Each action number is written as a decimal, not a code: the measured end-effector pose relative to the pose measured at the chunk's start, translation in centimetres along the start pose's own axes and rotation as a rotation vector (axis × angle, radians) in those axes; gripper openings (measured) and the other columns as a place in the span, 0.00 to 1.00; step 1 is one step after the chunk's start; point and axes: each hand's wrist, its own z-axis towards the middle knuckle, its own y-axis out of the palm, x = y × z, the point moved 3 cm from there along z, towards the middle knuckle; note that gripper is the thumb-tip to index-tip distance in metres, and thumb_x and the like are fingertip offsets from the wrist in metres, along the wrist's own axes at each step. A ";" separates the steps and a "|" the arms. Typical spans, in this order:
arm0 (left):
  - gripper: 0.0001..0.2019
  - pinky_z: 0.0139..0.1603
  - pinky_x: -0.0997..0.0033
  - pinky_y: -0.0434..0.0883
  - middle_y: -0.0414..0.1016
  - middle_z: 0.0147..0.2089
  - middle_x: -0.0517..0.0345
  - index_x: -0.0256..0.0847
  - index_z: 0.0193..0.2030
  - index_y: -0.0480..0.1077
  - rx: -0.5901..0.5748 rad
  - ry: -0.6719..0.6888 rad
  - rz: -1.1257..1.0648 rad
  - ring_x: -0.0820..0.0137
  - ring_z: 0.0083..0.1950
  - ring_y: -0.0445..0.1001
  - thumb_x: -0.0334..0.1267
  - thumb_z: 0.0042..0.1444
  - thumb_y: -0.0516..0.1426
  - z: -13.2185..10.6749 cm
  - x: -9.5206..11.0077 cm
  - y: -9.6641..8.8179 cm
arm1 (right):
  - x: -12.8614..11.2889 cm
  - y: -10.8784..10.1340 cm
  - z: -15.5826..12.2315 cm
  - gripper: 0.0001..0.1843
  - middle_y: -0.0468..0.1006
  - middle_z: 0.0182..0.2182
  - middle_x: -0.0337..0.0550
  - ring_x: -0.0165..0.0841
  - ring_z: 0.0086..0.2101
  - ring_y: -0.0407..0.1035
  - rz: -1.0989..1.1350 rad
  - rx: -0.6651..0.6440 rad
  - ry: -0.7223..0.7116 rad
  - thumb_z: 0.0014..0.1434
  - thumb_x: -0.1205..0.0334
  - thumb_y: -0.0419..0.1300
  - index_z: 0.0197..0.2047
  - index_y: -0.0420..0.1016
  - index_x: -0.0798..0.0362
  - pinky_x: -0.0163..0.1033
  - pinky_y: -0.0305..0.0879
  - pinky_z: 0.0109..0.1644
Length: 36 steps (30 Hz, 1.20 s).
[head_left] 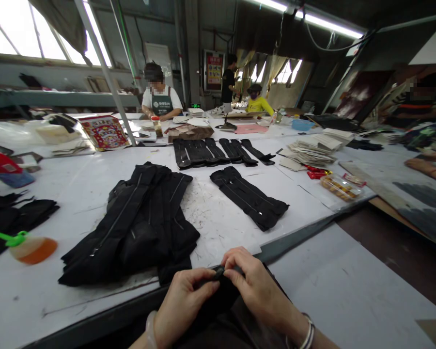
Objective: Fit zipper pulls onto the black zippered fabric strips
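At the near table edge, my left hand [185, 298] pinches the edge of a black fabric piece [219, 274] between thumb and index finger. My right hand [257, 291] grips the same edge just beside it, fingertips closed and almost touching the left ones. The rest of this fabric hangs toward my lap and blends with dark clothing. Beyond my left hand lies a heap of black zippered fabric pieces [141, 232]. One flat black zippered piece [249, 196] rests past my right hand. Farther back, several black strips [210, 152] lie in a row.
On the left stands a squeeze bottle with orange liquid [34, 247]. To the right are stacked pale sheets [308, 150], red-handled scissors [317, 172] and a clear food box [339, 188]. Co-workers [162, 99] sit and stand around the far side. A gap lies beyond the right table edge.
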 end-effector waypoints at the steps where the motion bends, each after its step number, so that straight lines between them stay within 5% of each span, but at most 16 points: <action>1: 0.09 0.32 0.74 0.68 0.81 0.30 0.56 0.37 0.34 0.81 -0.016 -0.037 -0.053 0.69 0.29 0.73 0.40 0.52 0.62 0.0 0.1 0.0 | 0.0 -0.2 0.2 0.07 0.75 0.35 0.43 0.35 0.38 0.69 0.058 -0.041 0.078 0.59 0.73 0.55 0.32 0.67 0.52 0.41 0.66 0.45; 6: 0.21 0.11 0.81 0.47 0.67 0.18 0.68 0.33 0.37 0.76 -0.141 -0.262 -0.287 0.83 0.10 0.56 0.52 0.46 0.65 0.2 -0.1 0.2 | 0.3 -0.3 1.0 0.04 0.76 0.32 0.41 0.35 0.36 0.68 0.271 -0.139 0.277 0.54 0.69 0.57 0.28 0.69 0.53 0.38 0.62 0.40; 14: 0.24 0.09 0.85 0.43 0.64 0.13 0.69 0.36 0.32 0.71 -0.140 -0.297 -0.357 0.80 0.09 0.62 0.57 0.43 0.66 0.3 0.2 0.1 | 1.2 0.2 1.9 0.06 0.73 0.25 0.39 0.30 0.28 0.63 0.452 -0.189 0.478 0.46 0.62 0.61 0.27 0.73 0.57 0.35 0.56 0.32; 17: 0.22 0.10 0.85 0.53 0.69 0.14 0.65 0.35 0.32 0.71 -0.094 -0.292 -0.387 0.78 0.12 0.66 0.54 0.44 0.67 0.0 0.5 0.3 | 1.4 0.5 2.0 0.07 0.70 0.22 0.37 0.28 0.25 0.60 0.489 -0.202 0.519 0.46 0.61 0.63 0.28 0.74 0.57 0.34 0.54 0.29; 22: 0.19 0.26 0.80 0.74 0.78 0.27 0.57 0.35 0.32 0.74 0.017 -0.266 -0.491 0.69 0.29 0.81 0.48 0.43 0.70 -0.6 1.0 -0.6 | 1.0 0.8 2.2 0.10 0.76 0.29 0.41 0.31 0.29 0.65 0.520 -0.140 0.432 0.50 0.57 0.63 0.30 0.74 0.56 0.36 0.59 0.35; 28: 0.19 0.30 0.78 0.75 0.81 0.31 0.55 0.35 0.36 0.78 0.103 -0.275 -0.483 0.66 0.32 0.82 0.49 0.45 0.70 -1.3 1.7 -2.8 | 0.3 1.4 1.5 0.10 0.78 0.41 0.47 0.41 0.45 0.69 0.456 -0.019 0.263 0.55 0.55 0.63 0.32 0.73 0.53 0.45 0.59 0.53; 36: 0.24 0.28 0.76 0.75 0.83 0.32 0.52 0.34 0.37 0.79 0.169 -0.288 -0.372 0.65 0.30 0.82 0.52 0.39 0.71 -2.4 3.1 -4.4 | -1.1 4.3 0.7 0.03 0.76 0.38 0.42 0.36 0.42 0.71 0.404 0.182 0.089 0.56 0.65 0.61 0.32 0.70 0.51 0.38 0.65 0.47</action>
